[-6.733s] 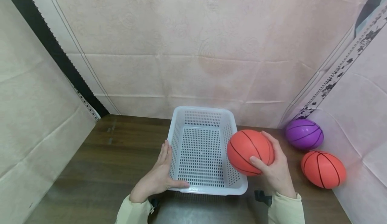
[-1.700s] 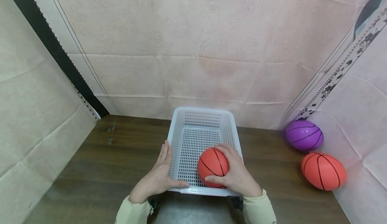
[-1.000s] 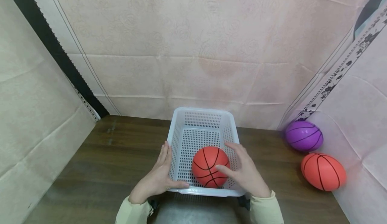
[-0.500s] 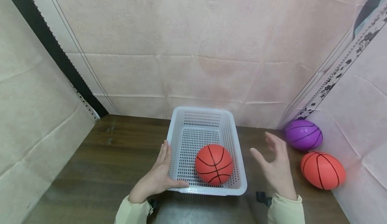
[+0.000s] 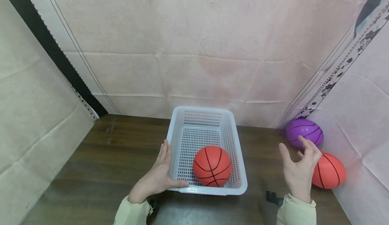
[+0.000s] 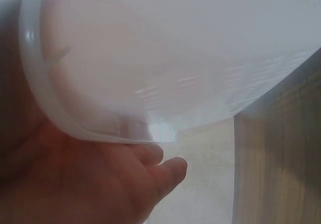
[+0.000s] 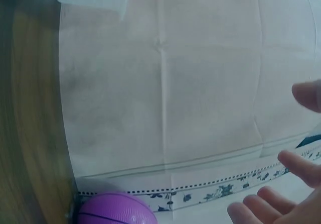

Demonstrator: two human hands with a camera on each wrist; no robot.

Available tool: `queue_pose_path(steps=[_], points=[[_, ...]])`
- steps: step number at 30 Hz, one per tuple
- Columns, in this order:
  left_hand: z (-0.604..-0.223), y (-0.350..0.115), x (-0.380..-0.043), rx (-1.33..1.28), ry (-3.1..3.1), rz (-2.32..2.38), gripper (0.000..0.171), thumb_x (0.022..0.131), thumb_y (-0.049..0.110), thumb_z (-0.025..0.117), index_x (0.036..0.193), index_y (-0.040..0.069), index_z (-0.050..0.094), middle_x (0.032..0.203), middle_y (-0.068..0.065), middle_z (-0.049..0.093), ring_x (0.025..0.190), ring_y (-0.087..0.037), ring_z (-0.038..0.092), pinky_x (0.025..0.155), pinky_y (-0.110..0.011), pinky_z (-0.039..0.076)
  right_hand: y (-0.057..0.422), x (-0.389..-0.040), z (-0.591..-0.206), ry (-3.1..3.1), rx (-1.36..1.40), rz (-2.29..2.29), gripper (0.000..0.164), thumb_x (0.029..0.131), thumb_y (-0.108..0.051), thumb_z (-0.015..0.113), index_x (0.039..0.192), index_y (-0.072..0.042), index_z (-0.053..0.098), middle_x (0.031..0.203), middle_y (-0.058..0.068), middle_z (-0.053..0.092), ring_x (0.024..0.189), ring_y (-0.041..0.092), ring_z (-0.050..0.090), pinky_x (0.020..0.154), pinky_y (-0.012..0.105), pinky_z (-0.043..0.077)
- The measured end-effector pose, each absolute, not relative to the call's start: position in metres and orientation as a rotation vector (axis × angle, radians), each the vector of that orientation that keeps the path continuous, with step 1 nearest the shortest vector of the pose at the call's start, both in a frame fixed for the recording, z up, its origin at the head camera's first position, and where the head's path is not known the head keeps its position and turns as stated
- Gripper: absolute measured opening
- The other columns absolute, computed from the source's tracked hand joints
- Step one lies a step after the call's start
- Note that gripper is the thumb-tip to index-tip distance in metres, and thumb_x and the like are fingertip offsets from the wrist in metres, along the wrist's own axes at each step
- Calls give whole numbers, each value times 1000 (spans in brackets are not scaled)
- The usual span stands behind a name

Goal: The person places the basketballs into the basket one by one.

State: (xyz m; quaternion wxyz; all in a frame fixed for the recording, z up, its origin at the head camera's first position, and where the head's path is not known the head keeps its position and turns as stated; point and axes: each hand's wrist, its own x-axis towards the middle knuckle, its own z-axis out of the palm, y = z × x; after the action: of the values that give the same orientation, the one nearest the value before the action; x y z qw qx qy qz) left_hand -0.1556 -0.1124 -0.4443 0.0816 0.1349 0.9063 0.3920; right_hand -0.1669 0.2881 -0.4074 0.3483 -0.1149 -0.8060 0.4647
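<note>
My left hand (image 5: 156,174) rests against the near-left corner of a white plastic basket (image 5: 237,150). Its straight fingers lie along the left side, and the thumb lies along the front rim. In the left wrist view, the fingers (image 6: 168,176) show outside the basket wall (image 6: 150,58). An orange toy basketball (image 5: 212,166) sits inside the basket, near the front. Over on the right, my right hand (image 5: 300,169) is raised with thumb and fingers apart, holding nothing. It partly covers a second orange basketball (image 5: 329,171) and the lower edge of a purple basketball (image 5: 304,130).
The brown wooden table (image 5: 121,160) extends on both sides of the basket. Pale cloth walls (image 5: 194,49) enclose it at the back and both sides. The purple and second orange balls lie by the right wall (image 5: 361,130).
My right hand carried the orange basketball from beside the basket into it and let go. The hand then moved right towards the other two balls. My left hand stayed at the basket.
</note>
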Motion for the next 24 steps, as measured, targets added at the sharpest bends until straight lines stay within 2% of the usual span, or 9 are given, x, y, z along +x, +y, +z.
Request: queue_pose_path(steps=[7, 9, 12, 16, 20, 24], points=[[-444, -113, -156, 382, 2719, 1183, 144, 60, 64, 82, 153, 2, -9, 158, -6, -25, 145, -29, -18, 111, -58, 7, 300, -166, -406, -1996, -377, 1139, 62, 86, -19, 73, 142, -15, 47, 136, -5, 34, 115, 12, 39, 96, 21, 29], [-444, -113, -156, 383, 2721, 1179, 144, 60, 64, 81, 153, 2, -9, 158, -6, -25, 145, -29, -18, 111, -57, 6, 304, -165, -406, -1972, -394, 1110, 62, 86, -19, 73, 141, -15, 46, 135, -6, 35, 118, 12, 37, 97, 22, 28], [-444, -113, -157, 387, 2724, 1169, 144, 60, 65, 81, 153, 1, -9, 158, -7, -25, 145, -29, -18, 111, -57, 6, 311, -164, -407, -1953, -450, 1098, 61, 86, -20, 73, 141, -15, 46, 136, -5, 35, 124, 16, 35, 103, 27, 26], [-444, -112, -157, 384, 2732, 1160, 144, 60, 66, 80, 153, 1, -8, 158, -7, -25, 145, -28, -18, 112, -57, 7, 318, -164, -410, -1976, -530, 1082, 63, 88, -23, 70, 143, -16, 42, 142, 6, 31, 134, 20, 24, 111, 38, 21], [-445, -112, -156, 381, 2731, 1156, 144, 60, 66, 80, 153, 1, -8, 159, -7, -24, 146, -28, -17, 112, -56, 7, 323, -162, -415, -2026, -553, 1027, 66, 88, -23, 70, 144, -11, 39, 145, 13, 27, 135, 28, 18, 110, 46, 17], [-445, -111, -156, 388, 2726, 1155, 143, 61, 65, 81, 153, 1, -8, 159, -9, -23, 146, -29, -18, 112, -58, 7, 329, -161, -419, -2089, -609, 1011, 70, 89, -26, 68, 147, -9, 35, 149, 13, 20, 136, 32, 12, 110, 51, 12]])
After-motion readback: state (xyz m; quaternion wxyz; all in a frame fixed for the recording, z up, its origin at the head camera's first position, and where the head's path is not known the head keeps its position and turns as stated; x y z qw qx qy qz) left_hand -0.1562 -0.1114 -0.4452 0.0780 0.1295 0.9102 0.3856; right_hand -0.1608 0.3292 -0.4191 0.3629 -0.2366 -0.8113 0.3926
